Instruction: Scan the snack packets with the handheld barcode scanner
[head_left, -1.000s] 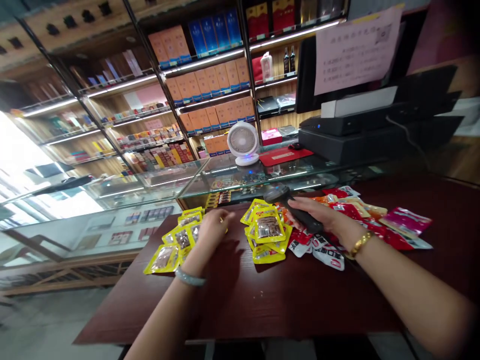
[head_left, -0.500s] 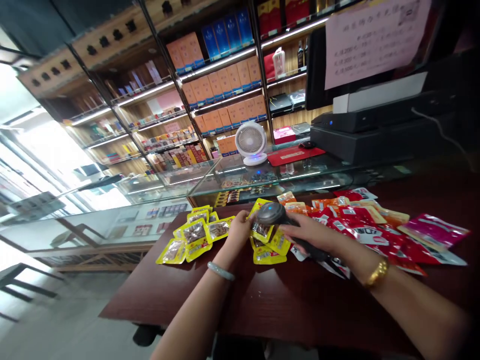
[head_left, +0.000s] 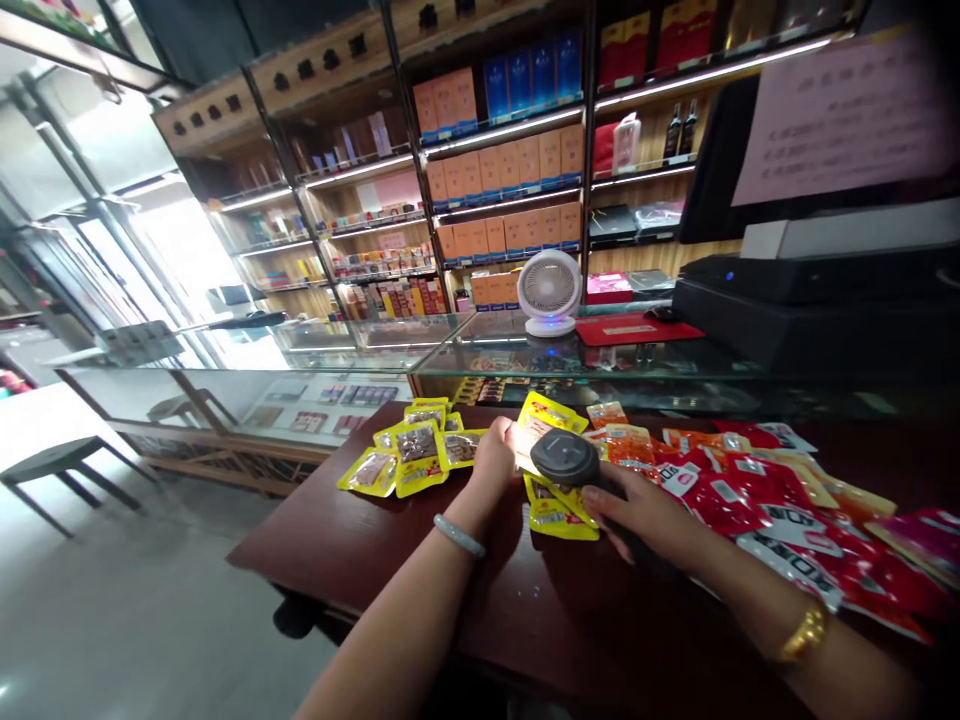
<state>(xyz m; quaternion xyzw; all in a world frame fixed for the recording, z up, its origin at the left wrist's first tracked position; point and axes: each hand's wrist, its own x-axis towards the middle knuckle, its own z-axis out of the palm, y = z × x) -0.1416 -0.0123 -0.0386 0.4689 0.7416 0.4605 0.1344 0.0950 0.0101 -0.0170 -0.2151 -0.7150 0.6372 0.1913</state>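
Note:
My right hand [head_left: 637, 505] is wrapped round the handle of a black barcode scanner [head_left: 564, 457]. The scanner's head hangs over a yellow snack packet [head_left: 551, 412], and bright light falls on the packet beneath it. Pinched at its left edge, that packet is in my left hand [head_left: 495, 455]. Below the scanner, more yellow packets [head_left: 562, 522] lie on the dark red table [head_left: 480, 590]. To the left of my left hand is another group of yellow packets [head_left: 418, 445] with clear windows. Part of the held packet is hidden by the scanner.
Red and orange packets [head_left: 720, 490] are heaped to the right, partly under my right forearm. Behind the table stands a glass counter [head_left: 480, 350] with a white fan [head_left: 550, 290] and a red mat [head_left: 637, 328]. A black monitor [head_left: 720, 160] rises at right, and a stool [head_left: 56, 460] stands at left.
The view has swung left, so everything sits farther right. Light now shines on the held packet under the scanner, and more of the packet shows above the scanner head. Both grips stay the same.

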